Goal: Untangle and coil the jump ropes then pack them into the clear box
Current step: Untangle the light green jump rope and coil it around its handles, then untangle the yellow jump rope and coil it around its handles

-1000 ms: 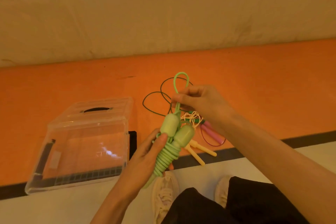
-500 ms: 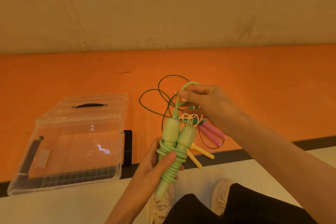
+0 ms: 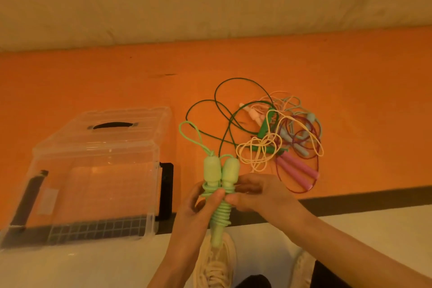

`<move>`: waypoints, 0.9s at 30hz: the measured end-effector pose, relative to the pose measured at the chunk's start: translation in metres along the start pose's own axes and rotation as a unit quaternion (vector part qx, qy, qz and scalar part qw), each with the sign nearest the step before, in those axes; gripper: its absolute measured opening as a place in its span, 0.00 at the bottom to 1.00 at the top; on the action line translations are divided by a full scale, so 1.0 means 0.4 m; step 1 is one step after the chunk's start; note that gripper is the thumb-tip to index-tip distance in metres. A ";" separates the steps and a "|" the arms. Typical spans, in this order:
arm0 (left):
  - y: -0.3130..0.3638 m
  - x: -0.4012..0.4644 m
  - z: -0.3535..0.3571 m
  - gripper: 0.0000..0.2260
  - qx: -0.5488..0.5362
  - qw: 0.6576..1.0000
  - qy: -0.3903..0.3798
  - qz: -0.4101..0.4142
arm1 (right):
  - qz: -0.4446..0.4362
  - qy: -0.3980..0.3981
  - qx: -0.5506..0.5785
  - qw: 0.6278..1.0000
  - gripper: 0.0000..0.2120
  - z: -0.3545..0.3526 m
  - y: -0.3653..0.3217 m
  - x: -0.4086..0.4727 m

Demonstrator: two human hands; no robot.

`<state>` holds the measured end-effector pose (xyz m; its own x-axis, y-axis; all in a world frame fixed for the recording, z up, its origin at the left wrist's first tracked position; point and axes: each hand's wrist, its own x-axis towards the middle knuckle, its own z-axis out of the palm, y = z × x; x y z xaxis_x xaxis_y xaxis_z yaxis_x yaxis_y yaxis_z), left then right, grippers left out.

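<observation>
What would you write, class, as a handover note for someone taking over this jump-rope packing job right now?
Left hand: grip shut on the light green rope, cord wound round its paired handles.
Right hand: pinching the same bundle at the wraps.
A loose loop sticks out above the handles.
Clear box: on the left, open; no rope visible inside.
Tangled pile: dark green, yellow, pink and pale blue ropes lie on the orange floor to the right.
Done: green rope nearly coiled.
Left: tuck the loop, box it, untangle and coil the others.

No legible text — anywhere.
</observation>
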<state>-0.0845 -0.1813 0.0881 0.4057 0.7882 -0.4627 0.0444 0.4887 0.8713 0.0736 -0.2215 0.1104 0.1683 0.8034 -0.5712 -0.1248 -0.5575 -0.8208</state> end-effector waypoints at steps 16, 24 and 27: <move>-0.278 0.281 -0.118 0.11 -0.036 0.984 0.138 -0.106 | 0.128 0.042 0.050 0.990 0.18 0.090 0.249 0.356; -0.351 0.336 -0.156 0.15 -0.007 0.973 0.202 -0.111 | 0.150 0.028 0.020 0.988 0.19 0.151 0.297 0.446; -0.372 0.325 -0.165 0.18 0.011 0.969 0.211 -0.124 | 0.154 0.015 0.007 0.988 0.20 0.162 0.310 0.460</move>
<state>-0.0988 -0.1269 -0.1126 -0.0295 0.7321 -0.6805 0.1138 0.6789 0.7254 0.0257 -0.1293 -0.0962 0.1494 0.5901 -0.7934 -0.1886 -0.7707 -0.6087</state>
